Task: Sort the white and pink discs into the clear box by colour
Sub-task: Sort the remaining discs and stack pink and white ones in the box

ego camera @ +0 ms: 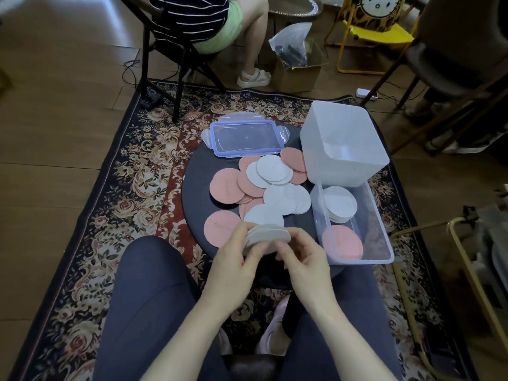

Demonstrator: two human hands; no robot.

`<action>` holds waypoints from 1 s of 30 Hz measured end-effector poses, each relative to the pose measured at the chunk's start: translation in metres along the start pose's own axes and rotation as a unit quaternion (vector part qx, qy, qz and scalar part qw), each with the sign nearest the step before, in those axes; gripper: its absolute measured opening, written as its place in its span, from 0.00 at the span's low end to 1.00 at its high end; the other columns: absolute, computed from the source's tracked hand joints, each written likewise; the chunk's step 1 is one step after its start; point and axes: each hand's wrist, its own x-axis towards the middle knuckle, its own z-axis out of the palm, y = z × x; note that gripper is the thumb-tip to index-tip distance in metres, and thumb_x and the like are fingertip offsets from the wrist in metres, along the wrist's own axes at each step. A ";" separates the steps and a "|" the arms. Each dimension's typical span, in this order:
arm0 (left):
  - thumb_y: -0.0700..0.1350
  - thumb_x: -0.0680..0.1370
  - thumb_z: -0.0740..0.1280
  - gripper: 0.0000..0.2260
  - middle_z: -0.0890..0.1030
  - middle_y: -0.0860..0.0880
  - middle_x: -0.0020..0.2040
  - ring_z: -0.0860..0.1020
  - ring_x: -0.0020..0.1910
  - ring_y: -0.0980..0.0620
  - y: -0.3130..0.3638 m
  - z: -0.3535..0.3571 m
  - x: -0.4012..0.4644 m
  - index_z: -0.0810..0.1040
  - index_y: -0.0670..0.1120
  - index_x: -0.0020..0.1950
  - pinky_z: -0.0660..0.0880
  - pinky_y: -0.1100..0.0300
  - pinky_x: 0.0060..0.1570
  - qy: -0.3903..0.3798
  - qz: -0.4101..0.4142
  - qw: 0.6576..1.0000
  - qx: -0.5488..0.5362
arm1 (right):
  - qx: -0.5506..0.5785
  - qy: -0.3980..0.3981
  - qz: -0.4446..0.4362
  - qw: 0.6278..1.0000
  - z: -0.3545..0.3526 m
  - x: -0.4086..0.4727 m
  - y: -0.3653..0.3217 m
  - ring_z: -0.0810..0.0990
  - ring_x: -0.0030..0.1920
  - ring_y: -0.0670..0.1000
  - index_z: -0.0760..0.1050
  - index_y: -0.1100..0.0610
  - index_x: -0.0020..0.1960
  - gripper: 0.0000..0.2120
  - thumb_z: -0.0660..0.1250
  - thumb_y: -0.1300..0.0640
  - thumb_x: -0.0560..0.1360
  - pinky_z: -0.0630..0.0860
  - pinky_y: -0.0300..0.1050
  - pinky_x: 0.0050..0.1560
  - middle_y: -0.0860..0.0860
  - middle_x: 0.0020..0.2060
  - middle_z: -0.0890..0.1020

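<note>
A heap of pink discs (pixel 226 186) and white discs (pixel 275 168) lies on a small round dark table (pixel 196 171). The clear box (pixel 383 235) stands at the table's right. It holds a stack of white discs (pixel 339 203) at its far end and a pink disc (pixel 342 242) at its near end. My left hand (pixel 233 261) and my right hand (pixel 302 257) together hold a small stack of white discs (pixel 270 235) over the table's near edge, fingers curled round its edges.
The box's blue-rimmed lid (pixel 247 137) lies at the table's far side. A tall white tub (pixel 343 144) stands behind the clear box. A seated person's legs (pixel 253 37), chairs (pixel 165 50), a cardboard box (pixel 299 70) and a patterned rug (pixel 123 174) surround the table. My knees flank the near edge.
</note>
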 end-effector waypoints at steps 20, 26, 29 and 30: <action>0.46 0.78 0.62 0.08 0.76 0.57 0.48 0.75 0.47 0.58 -0.014 -0.003 -0.009 0.77 0.50 0.54 0.72 0.59 0.45 -0.026 0.109 0.976 0.186 | -0.088 0.013 -0.072 0.993 -0.015 -0.013 0.015 0.81 0.46 0.50 0.78 0.47 0.49 0.12 0.69 0.64 0.74 0.78 0.47 0.48 0.46 0.44 0.82; 0.48 0.79 0.60 0.09 0.75 0.58 0.50 0.74 0.46 0.59 -0.017 -0.001 -0.009 0.75 0.51 0.56 0.71 0.65 0.42 -0.009 0.135 0.964 0.231 | -0.156 0.022 -0.093 0.983 -0.017 -0.017 0.027 0.81 0.51 0.46 0.79 0.45 0.58 0.16 0.68 0.62 0.75 0.76 0.40 0.53 0.45 0.46 0.83; 0.50 0.79 0.58 0.16 0.75 0.56 0.55 0.76 0.52 0.57 -0.018 0.000 -0.013 0.72 0.50 0.66 0.73 0.62 0.48 0.017 0.138 0.968 0.208 | -0.173 0.034 -0.107 0.979 -0.019 -0.018 0.033 0.80 0.47 0.47 0.77 0.44 0.61 0.19 0.68 0.63 0.75 0.75 0.36 0.51 0.48 0.44 0.82; 0.49 0.80 0.58 0.17 0.75 0.56 0.56 0.75 0.52 0.57 -0.018 0.000 -0.015 0.71 0.49 0.68 0.73 0.63 0.49 0.028 0.139 0.970 0.197 | -0.181 0.035 -0.114 0.976 -0.020 -0.018 0.034 0.79 0.46 0.47 0.75 0.44 0.62 0.20 0.68 0.63 0.75 0.74 0.34 0.50 0.49 0.43 0.82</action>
